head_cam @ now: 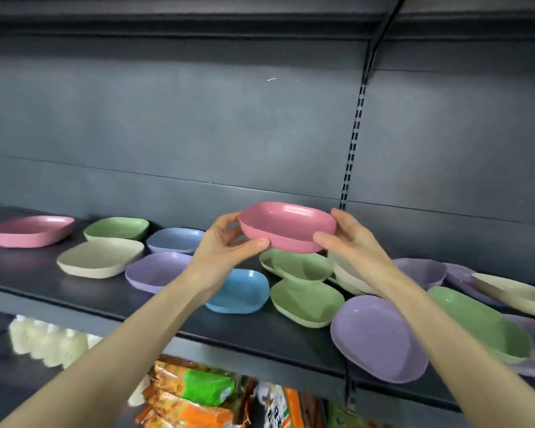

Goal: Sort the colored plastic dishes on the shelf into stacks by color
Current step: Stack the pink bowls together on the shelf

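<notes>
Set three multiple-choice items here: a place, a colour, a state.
1. Where on the shelf does the second pink dish lie? A. right end B. left end C. middle
2. What colour is the held dish? A. green B. purple C. pink
3. How is the held dish held? A. both hands, lifted B. left hand alone C. untouched on the shelf
Answers: B, it sits at the far left; C, its pink bowl shows between the hands; A, left hand and right hand grip its opposite ends.

We face a dark grey back panel [198,125] split by a slotted upright [354,143], a black shelf [74,291] before it, and below it orange and green packets [192,393] beside pale bottles [47,344].
</notes>
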